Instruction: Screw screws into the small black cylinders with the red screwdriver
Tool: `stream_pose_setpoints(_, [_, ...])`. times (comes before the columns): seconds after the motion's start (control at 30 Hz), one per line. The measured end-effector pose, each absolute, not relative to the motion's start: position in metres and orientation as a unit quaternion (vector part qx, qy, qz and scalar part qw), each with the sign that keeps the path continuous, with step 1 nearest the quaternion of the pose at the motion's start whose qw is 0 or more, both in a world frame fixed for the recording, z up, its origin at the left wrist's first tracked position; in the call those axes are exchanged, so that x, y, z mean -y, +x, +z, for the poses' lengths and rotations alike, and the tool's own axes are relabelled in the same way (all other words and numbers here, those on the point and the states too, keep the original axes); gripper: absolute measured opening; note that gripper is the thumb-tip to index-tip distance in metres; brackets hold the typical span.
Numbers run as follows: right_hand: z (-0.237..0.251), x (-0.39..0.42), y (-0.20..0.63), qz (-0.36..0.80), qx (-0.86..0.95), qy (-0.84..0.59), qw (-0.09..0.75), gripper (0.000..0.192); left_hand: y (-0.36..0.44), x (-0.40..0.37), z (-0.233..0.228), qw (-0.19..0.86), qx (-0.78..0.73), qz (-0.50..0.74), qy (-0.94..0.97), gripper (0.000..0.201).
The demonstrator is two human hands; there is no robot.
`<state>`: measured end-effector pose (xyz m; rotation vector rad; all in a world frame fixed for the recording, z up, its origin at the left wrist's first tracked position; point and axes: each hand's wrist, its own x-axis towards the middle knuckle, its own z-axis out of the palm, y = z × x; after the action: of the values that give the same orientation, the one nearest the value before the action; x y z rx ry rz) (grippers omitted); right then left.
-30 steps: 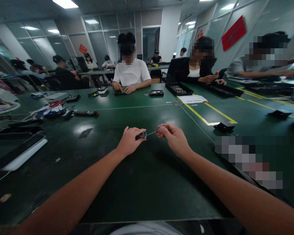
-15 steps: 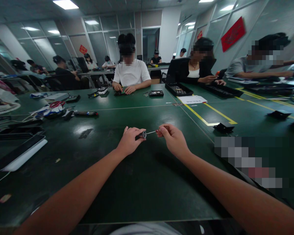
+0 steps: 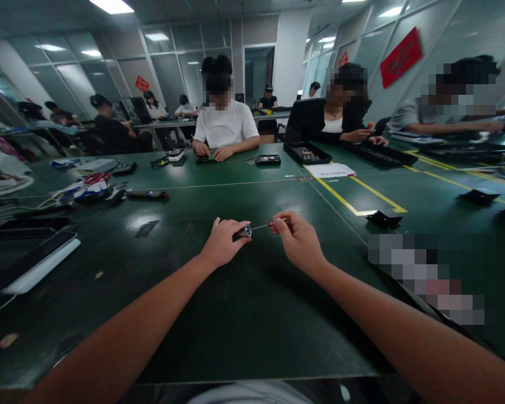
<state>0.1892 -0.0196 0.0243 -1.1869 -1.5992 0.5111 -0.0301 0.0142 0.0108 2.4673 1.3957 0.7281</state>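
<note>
The left hand [image 3: 221,241] has its grip closed around a dark tube [image 3: 240,232], thumb and fingers wrapped so that only the round, light-rimmed end shows, facing the right hand [image 3: 297,238]. The right hand's grip is pinched nearly shut on a thin metal rod [image 3: 260,228], its red end between thumb and fingertips. Both pieces are held up over the middle of the green bench [image 3: 202,336], roughly in line, with the rod's far tip at the tube's open mouth; whether it goes inside or only lies in front cannot be told. The work looks partway along: the pieces have been taken up and brought together, but neither has been let go or set down, and the tube's end is uncovered. How much is left inside the tube does not show. Off to the left, a dark stick-shaped tool [image 3: 147,194] lies on the bench, beyond it a pair of red-handled scissors [image 3: 97,178]; to the right, a small black piece [image 3: 384,219] sits near the yellow tape [image 3: 379,193], apart from both hands.
</note>
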Motion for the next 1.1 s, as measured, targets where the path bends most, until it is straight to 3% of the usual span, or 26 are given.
stream_pose_setpoints(0.37, [0.038, 0.03, 0.186, 0.061, 0.755, -0.486, 0.435, 0.015, -0.03, -0.014, 0.009, 0.109, -0.478, 0.218, 0.844, 0.049])
stream_pose_setpoints(0.8, [0.035, 0.026, 0.191, 0.143, 0.709, -0.504, 0.472, 0.019, -0.029, -0.013, 0.01, 0.113, -0.47, 0.209, 0.85, 0.046])
stream_pose_setpoints(1.1, [0.038, 0.026, 0.189, 0.109, 0.733, -0.508, 0.439, 0.017, -0.029, -0.016, 0.006, 0.106, -0.465, 0.198, 0.857, 0.044])
